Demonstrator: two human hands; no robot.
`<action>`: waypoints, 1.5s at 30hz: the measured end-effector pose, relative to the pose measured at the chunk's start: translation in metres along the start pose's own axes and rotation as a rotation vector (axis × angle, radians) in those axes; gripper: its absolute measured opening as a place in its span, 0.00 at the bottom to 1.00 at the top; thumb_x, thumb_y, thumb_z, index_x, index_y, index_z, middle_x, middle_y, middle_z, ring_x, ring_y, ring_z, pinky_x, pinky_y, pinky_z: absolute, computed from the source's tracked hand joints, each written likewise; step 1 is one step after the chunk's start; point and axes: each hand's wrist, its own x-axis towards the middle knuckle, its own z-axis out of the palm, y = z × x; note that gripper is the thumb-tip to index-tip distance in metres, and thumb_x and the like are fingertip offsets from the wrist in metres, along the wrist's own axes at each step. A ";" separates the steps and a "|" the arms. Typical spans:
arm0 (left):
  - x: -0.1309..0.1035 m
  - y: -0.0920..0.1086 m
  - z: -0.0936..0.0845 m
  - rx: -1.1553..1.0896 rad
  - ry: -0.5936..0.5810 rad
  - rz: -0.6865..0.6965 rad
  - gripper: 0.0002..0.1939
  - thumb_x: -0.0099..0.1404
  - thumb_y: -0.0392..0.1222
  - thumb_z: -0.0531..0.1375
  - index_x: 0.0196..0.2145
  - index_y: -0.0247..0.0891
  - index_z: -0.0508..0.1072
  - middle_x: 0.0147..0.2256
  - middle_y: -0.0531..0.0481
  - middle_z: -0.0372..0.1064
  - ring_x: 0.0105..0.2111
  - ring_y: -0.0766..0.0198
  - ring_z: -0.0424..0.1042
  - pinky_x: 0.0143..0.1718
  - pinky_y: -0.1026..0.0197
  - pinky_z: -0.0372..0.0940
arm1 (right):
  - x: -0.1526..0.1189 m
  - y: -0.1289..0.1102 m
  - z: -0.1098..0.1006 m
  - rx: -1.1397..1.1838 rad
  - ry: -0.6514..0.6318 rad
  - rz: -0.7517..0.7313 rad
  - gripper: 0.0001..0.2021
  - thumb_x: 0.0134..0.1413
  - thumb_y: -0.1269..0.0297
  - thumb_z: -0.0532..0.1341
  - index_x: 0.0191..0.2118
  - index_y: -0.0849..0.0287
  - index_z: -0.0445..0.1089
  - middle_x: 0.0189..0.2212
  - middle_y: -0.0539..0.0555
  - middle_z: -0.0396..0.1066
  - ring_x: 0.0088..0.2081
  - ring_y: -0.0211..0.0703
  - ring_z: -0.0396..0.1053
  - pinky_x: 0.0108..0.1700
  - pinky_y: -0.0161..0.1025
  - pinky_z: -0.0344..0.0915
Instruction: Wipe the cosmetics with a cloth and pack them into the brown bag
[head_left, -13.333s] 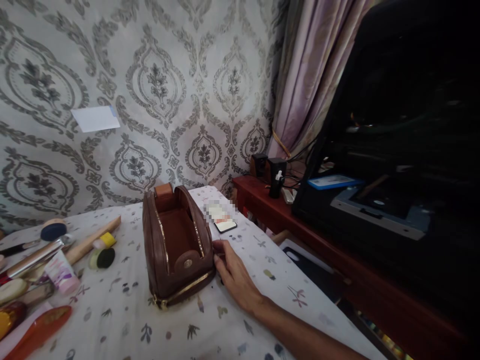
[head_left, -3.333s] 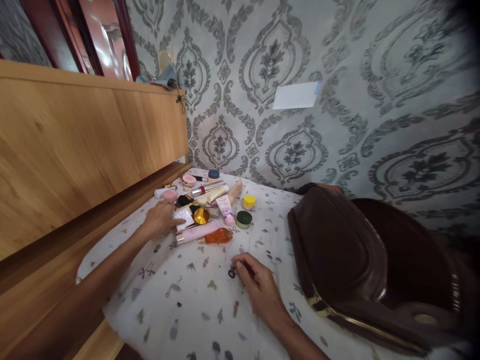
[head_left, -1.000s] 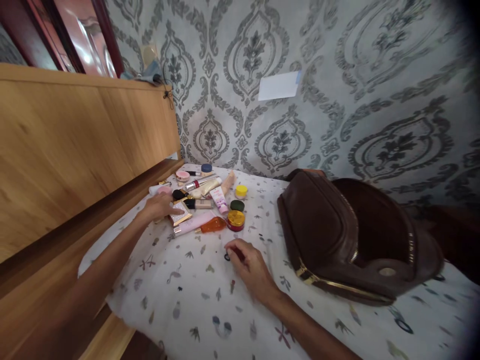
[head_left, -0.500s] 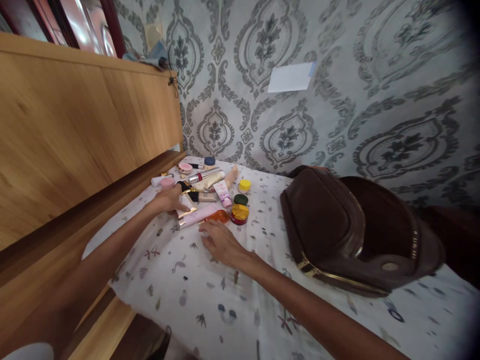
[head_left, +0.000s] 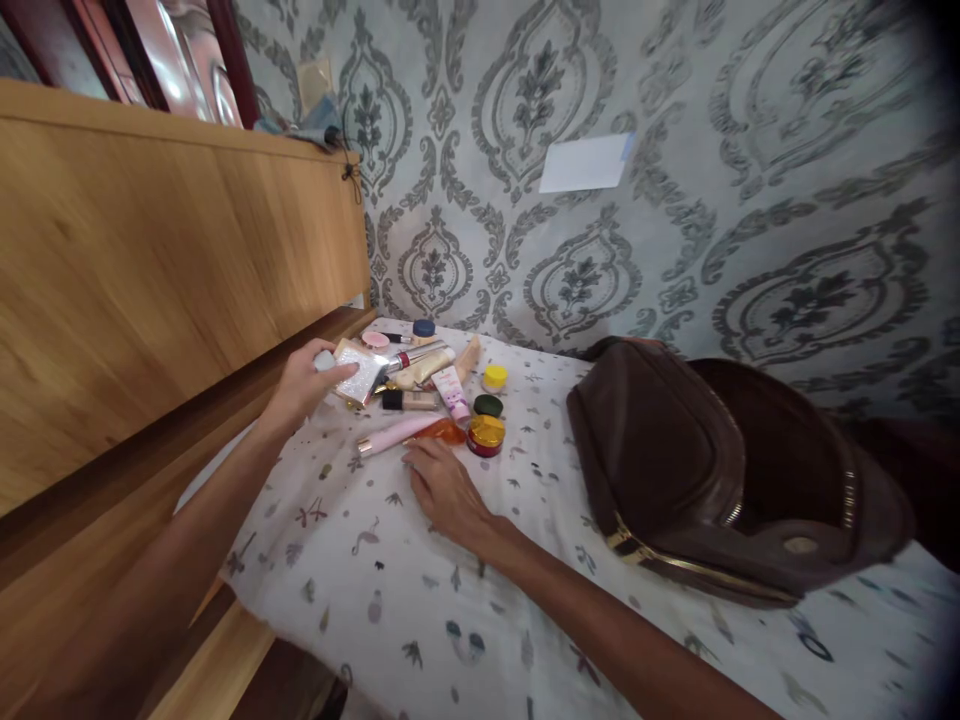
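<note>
My left hand (head_left: 300, 385) grips a square, glittery silver compact (head_left: 360, 372) between thumb and fingers, raised over the left side of a group of cosmetics. My right hand (head_left: 448, 490) rests on the printed sheet, fingers loosely stretched and apart, holding nothing. Its fingertips lie just in front of an amber, see-through item (head_left: 444, 431) and a pale pink tube (head_left: 394, 434). Behind these are a foundation bottle with a black cap (head_left: 411, 400), a small white and purple tube (head_left: 451, 392), and a gold-lidded jar (head_left: 486, 435).
A brown leather bag (head_left: 675, 470) stands unzipped on the right. Beside the gold-lidded jar are a dark green round lid (head_left: 488, 405) and a yellow-capped pot (head_left: 494, 377). A blue-lidded jar (head_left: 424, 330) sits near the wall. A wooden panel (head_left: 180, 240) borders the left side.
My left hand has lifted the silver compact from among the cosmetics and moved it up and slightly left. My right hand has stayed almost in place.
</note>
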 end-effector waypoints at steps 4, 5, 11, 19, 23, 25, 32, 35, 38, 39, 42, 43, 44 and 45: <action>-0.024 0.025 0.014 -0.374 -0.177 -0.229 0.32 0.37 0.52 0.74 0.39 0.37 0.72 0.28 0.53 0.73 0.27 0.62 0.71 0.30 0.60 0.67 | -0.003 0.003 -0.008 0.027 0.072 0.003 0.14 0.53 0.80 0.54 0.40 0.60 0.72 0.46 0.62 0.69 0.49 0.52 0.66 0.52 0.50 0.65; -0.030 0.031 0.018 -0.429 -0.213 -0.269 0.33 0.36 0.51 0.75 0.40 0.37 0.72 0.29 0.53 0.73 0.27 0.62 0.72 0.31 0.59 0.68 | -0.004 0.002 -0.010 0.060 0.079 0.025 0.14 0.53 0.79 0.54 0.40 0.61 0.72 0.46 0.62 0.70 0.49 0.51 0.66 0.52 0.51 0.65; -0.072 0.045 0.056 -0.467 -0.359 -0.290 0.31 0.45 0.53 0.70 0.45 0.39 0.69 0.31 0.50 0.75 0.31 0.56 0.75 0.33 0.55 0.70 | -0.019 -0.016 -0.033 0.915 0.125 0.453 0.17 0.63 0.52 0.53 0.47 0.57 0.70 0.46 0.59 0.73 0.46 0.51 0.72 0.45 0.49 0.71; -0.119 0.033 0.094 -0.092 -0.627 0.107 0.14 0.63 0.53 0.58 0.40 0.43 0.74 0.42 0.49 0.76 0.41 0.51 0.74 0.41 0.54 0.70 | -0.073 -0.025 -0.062 1.623 0.223 0.836 0.23 0.65 0.45 0.50 0.55 0.55 0.67 0.49 0.61 0.75 0.42 0.51 0.77 0.38 0.43 0.73; -0.109 0.025 0.081 0.511 -0.434 0.328 0.15 0.69 0.47 0.53 0.49 0.41 0.72 0.52 0.42 0.70 0.54 0.47 0.65 0.51 0.49 0.65 | -0.091 -0.020 -0.067 1.713 0.311 0.908 0.16 0.61 0.56 0.61 0.53 0.53 0.67 0.47 0.59 0.77 0.42 0.52 0.78 0.34 0.38 0.71; -0.099 0.016 0.071 0.855 -0.358 0.335 0.17 0.69 0.44 0.53 0.53 0.38 0.69 0.55 0.37 0.66 0.57 0.44 0.62 0.48 0.47 0.65 | -0.094 -0.018 -0.073 1.764 0.338 0.919 0.17 0.60 0.58 0.63 0.53 0.53 0.67 0.46 0.59 0.78 0.41 0.53 0.78 0.33 0.38 0.71; -0.074 -0.009 0.035 1.060 -0.431 0.252 0.16 0.69 0.42 0.51 0.51 0.41 0.70 0.49 0.41 0.73 0.48 0.48 0.72 0.42 0.51 0.67 | -0.091 -0.018 -0.082 1.869 0.354 0.966 0.17 0.65 0.57 0.57 0.57 0.56 0.64 0.44 0.63 0.78 0.41 0.53 0.79 0.33 0.37 0.71; -0.070 -0.008 0.030 1.093 -0.374 0.256 0.17 0.69 0.41 0.50 0.52 0.39 0.70 0.52 0.38 0.70 0.52 0.44 0.69 0.44 0.47 0.66 | -0.092 -0.016 -0.081 1.888 0.350 0.949 0.18 0.65 0.57 0.57 0.58 0.52 0.63 0.44 0.60 0.78 0.41 0.51 0.79 0.33 0.37 0.71; -0.075 0.000 0.043 1.084 -0.337 0.327 0.17 0.71 0.40 0.48 0.51 0.37 0.71 0.55 0.38 0.68 0.54 0.45 0.66 0.46 0.47 0.66 | -0.093 -0.016 -0.080 1.907 0.372 0.942 0.17 0.66 0.53 0.56 0.56 0.52 0.65 0.44 0.60 0.78 0.40 0.52 0.79 0.33 0.37 0.70; -0.078 0.003 0.051 1.063 -0.354 0.362 0.17 0.71 0.40 0.48 0.50 0.38 0.71 0.53 0.39 0.68 0.54 0.46 0.66 0.46 0.48 0.66 | -0.093 -0.016 -0.080 1.913 0.380 0.942 0.18 0.66 0.52 0.54 0.56 0.53 0.65 0.44 0.61 0.78 0.40 0.52 0.79 0.33 0.37 0.70; -0.087 0.008 0.081 0.993 -0.452 0.426 0.14 0.71 0.40 0.50 0.49 0.38 0.71 0.49 0.40 0.69 0.52 0.49 0.68 0.46 0.50 0.67 | -0.094 -0.017 -0.081 1.921 0.402 0.924 0.20 0.67 0.48 0.52 0.56 0.52 0.65 0.43 0.62 0.78 0.40 0.53 0.79 0.33 0.38 0.70; -0.089 0.008 0.091 0.981 -0.471 0.426 0.14 0.70 0.40 0.51 0.49 0.38 0.71 0.49 0.39 0.69 0.51 0.48 0.68 0.45 0.50 0.67 | -0.094 -0.017 -0.081 1.922 0.407 0.916 0.20 0.67 0.48 0.52 0.57 0.52 0.65 0.43 0.62 0.78 0.40 0.53 0.79 0.33 0.38 0.70; -0.090 0.007 0.099 0.975 -0.475 0.420 0.13 0.70 0.41 0.52 0.49 0.36 0.71 0.50 0.38 0.69 0.51 0.47 0.69 0.43 0.50 0.67 | -0.094 -0.018 -0.082 1.921 0.413 0.911 0.20 0.66 0.48 0.52 0.57 0.52 0.65 0.43 0.61 0.78 0.40 0.52 0.79 0.33 0.38 0.70; -0.090 0.005 0.105 0.970 -0.473 0.412 0.13 0.69 0.41 0.53 0.48 0.35 0.70 0.50 0.37 0.69 0.51 0.46 0.69 0.43 0.50 0.68 | -0.095 -0.018 -0.082 1.920 0.418 0.908 0.21 0.66 0.47 0.52 0.56 0.52 0.65 0.43 0.61 0.78 0.40 0.52 0.79 0.33 0.38 0.69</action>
